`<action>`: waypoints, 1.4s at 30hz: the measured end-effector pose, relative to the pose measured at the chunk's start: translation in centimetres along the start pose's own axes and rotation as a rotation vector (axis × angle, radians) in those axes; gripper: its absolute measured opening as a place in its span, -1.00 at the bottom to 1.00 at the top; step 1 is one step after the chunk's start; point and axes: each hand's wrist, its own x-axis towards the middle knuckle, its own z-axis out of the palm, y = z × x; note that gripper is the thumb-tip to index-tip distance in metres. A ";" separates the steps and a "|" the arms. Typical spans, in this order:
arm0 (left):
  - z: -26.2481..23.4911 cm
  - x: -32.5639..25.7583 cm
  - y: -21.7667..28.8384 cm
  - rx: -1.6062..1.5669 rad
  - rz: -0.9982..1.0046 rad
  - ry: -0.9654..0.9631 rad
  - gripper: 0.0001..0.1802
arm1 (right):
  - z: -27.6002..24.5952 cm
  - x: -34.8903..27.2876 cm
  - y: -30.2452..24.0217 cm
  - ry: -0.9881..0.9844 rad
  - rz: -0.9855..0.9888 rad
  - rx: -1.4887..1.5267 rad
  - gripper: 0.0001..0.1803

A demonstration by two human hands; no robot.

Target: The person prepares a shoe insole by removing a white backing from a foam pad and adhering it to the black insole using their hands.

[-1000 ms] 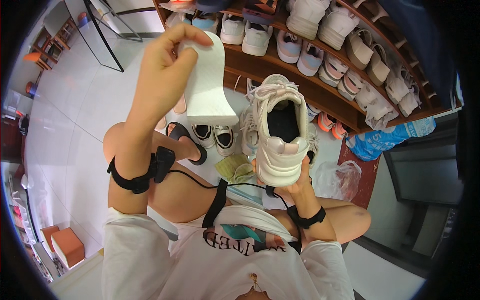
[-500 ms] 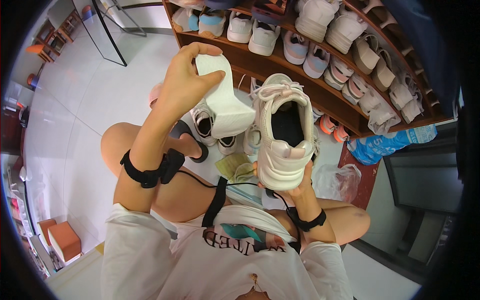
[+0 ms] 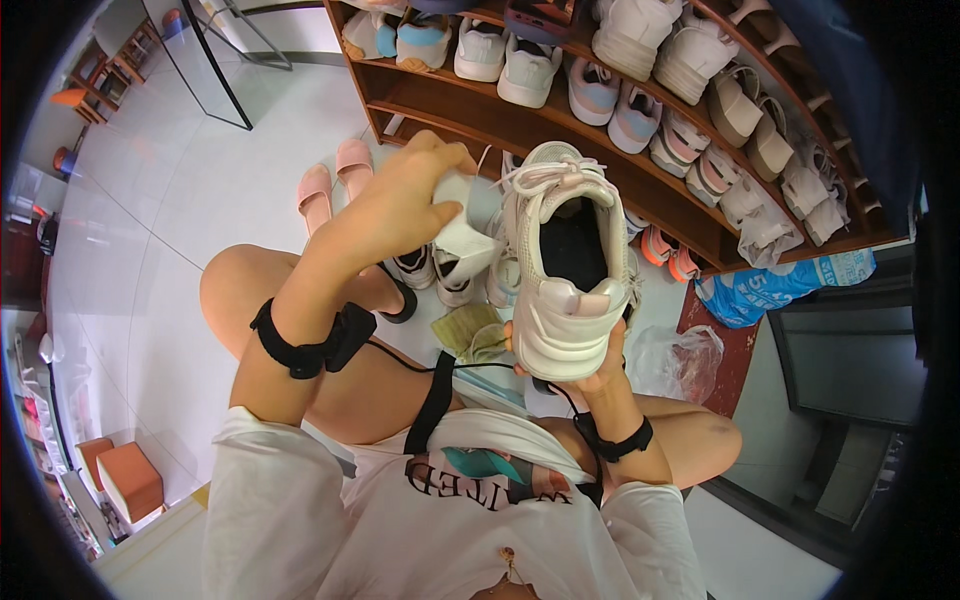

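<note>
1. Currently, in the head view, the left hand pinches a white tissue left of centre, partly hidden by the fingers; the right hand cups the heel of a chunky cream sneaker at the centre, toe toward the top.
2. Same view, risks: held at the heel alone, the sneaker could tip toe-first if that grip slackened; the tissue might tear if rubbed hard.
3. Same view, containers: the sneaker's opening shows a dark insole. Across the upper right, a wooden shoe rack holds white sneakers and wedge sandals. Contents of the blue plastic bag at right cannot be told.
</note>
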 end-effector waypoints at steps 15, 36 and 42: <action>5.6 -0.1 3.3 -0.085 0.079 -0.569 -0.74 | -1.9 -0.4 1.1 0.207 -0.120 -0.277 -0.16; 4.8 1.2 5.8 -0.281 0.085 -0.407 -0.69 | -2.3 -0.9 -2.1 0.304 -0.336 -0.340 -0.27; 6.3 4.0 2.5 -0.023 0.350 0.453 -0.52 | -3.2 -1.8 -3.0 0.197 -0.239 -0.236 -0.33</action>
